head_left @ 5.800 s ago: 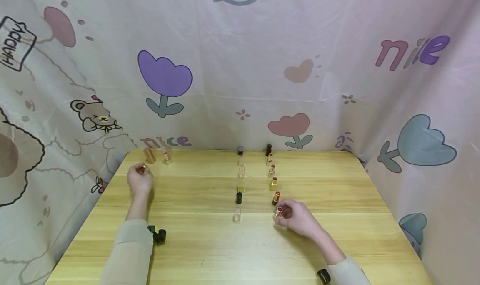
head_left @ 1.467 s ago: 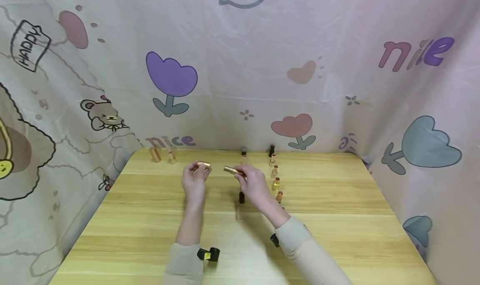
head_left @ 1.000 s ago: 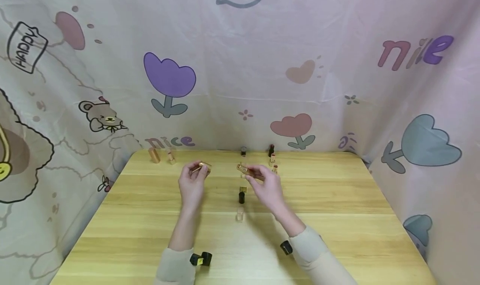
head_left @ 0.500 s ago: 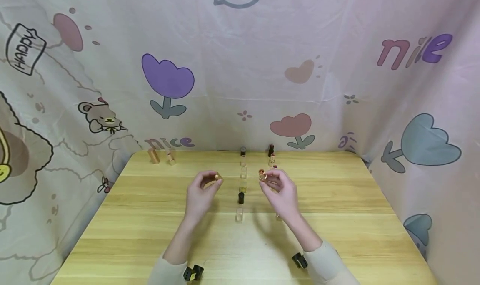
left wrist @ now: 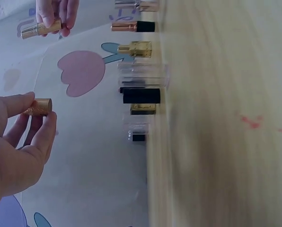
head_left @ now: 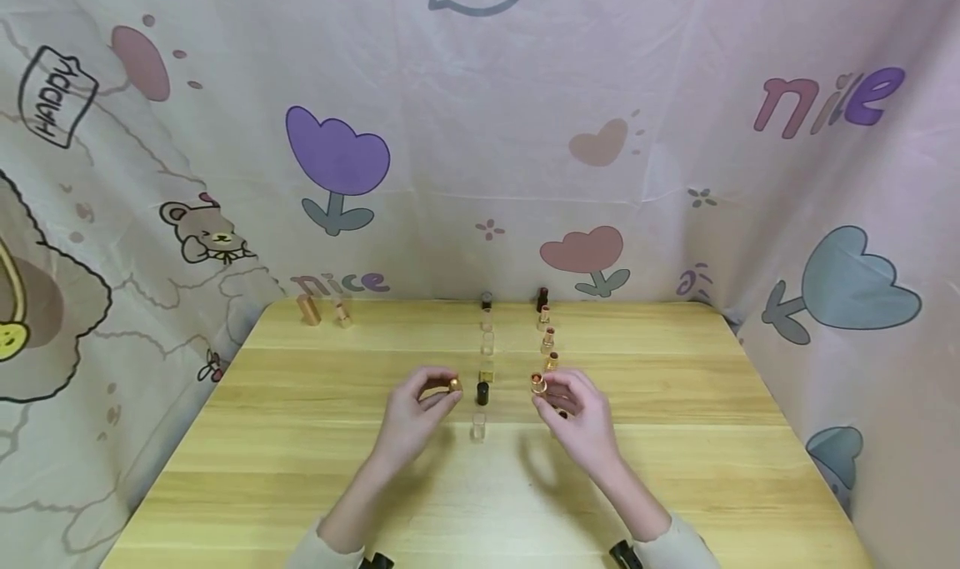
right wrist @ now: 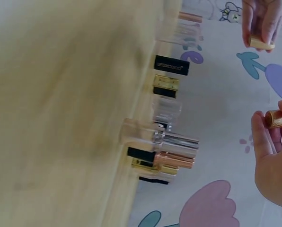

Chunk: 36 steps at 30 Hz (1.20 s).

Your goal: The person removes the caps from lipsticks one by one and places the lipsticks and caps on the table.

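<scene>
My left hand (head_left: 412, 415) pinches a small gold lipstick cap (head_left: 454, 385) above the middle of the table. To the right, my right hand (head_left: 588, 419) holds the uncapped gold lipstick (head_left: 537, 381) between thumb and fingers, its open end turned up toward the head camera. The two parts are apart, a short gap between them. In the left wrist view, the lipstick's slimmer gold neck (left wrist: 30, 31) points out of the right hand. The right wrist view shows the cap (right wrist: 261, 43) in the left fingertips. My right hand hides part of the lipstick row beside it.
A column of lipstick caps, including a black cap (head_left: 482, 393) and a clear cap (head_left: 478, 428), stands mid-table. Right of it runs a row of uncapped lipsticks (head_left: 549, 339). Two closed lipsticks, a gold tube (head_left: 308, 309) and a clear-based one (head_left: 342, 315), stand far left.
My left hand brought the gold lipstick from the far left; my right hand left the row's nearest lipstick. Cap and lipstick were pulled apart, and both hands have since moved toward the near side.
</scene>
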### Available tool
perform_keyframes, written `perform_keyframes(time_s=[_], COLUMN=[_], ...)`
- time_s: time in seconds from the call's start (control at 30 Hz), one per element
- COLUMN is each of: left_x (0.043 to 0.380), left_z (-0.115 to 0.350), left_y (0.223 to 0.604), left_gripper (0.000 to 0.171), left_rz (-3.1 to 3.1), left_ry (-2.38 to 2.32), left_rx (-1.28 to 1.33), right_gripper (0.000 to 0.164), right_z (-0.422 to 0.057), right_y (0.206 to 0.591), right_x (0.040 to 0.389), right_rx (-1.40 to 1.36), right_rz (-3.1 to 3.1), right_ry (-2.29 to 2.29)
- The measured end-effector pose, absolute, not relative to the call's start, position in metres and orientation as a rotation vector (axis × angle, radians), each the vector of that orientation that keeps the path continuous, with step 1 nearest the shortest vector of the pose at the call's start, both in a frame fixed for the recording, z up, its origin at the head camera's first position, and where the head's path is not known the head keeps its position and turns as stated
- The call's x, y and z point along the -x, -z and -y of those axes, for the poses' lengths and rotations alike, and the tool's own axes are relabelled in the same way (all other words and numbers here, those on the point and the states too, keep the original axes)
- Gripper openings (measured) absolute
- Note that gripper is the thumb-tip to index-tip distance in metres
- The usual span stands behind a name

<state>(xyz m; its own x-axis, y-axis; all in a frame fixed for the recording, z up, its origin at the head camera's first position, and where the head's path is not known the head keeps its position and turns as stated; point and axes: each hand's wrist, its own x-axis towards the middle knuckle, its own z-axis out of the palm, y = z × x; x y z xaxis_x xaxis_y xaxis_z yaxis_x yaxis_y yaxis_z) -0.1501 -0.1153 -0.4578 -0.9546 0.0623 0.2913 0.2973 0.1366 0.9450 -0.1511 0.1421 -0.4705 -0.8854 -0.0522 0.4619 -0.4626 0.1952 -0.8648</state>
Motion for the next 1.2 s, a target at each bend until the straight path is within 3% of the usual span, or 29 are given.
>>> perform_keyframes(time_s=[0.47, 1.2], left_x=[0.134, 0.128], left_z=[0.109, 0.106], left_y=[0.472, 0.476], left_gripper=[0.029, 0.021], left_rz=[2.481, 2.871], left_ry=[1.800, 1.375], left_rx=[0.515, 0.739], right_gripper=[0.032, 0.026], right_z=[-0.164, -0.183], right_y=[0.488, 0.497], right_x=[0.128, 0.126], right_rx=[-0.572, -0.740], right_rz=[2.384, 2.865], right_ry=[-1.609, -1.335])
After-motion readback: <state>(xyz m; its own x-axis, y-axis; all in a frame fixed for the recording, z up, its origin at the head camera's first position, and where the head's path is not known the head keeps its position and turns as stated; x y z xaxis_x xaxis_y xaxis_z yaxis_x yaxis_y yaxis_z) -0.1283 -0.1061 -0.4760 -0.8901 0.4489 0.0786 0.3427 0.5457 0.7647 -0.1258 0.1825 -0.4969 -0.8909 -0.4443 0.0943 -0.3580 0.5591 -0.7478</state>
